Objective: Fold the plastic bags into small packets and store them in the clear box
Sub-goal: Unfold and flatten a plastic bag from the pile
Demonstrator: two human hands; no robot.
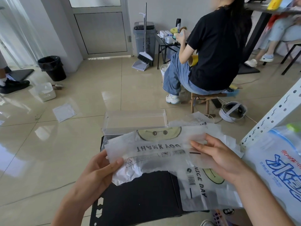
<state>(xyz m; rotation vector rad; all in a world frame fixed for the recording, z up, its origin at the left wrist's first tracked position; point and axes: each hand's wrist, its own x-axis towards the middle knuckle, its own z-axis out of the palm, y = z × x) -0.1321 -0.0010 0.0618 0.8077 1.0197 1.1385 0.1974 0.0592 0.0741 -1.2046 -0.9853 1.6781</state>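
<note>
There are two hands, one clear box and three printed plastic bags in view. The first plastic bag [154, 154] is in the air between the hands, above a black board [143, 198] that lies on the floor. It is folded into a long band, and its long axis goes from left to right, a little higher at the right end. Its "THANK YOU" print is upside down for the person, and the yellow smiley is at the far edge.

The left hand [96, 173] pinches the left end of it, thumb on top. The right hand [218, 157] pinches the right end, the fingers curled on the plastic.

The second bag [203, 193] lies flat on the board under the right hand. Its long axis goes from far to near, with the "NICE DAY" print turned sideways. The third bag [199, 119] lies on the floor behind, just beside the clear box [135, 119]. The box stands open at the far edge of the board.
</note>
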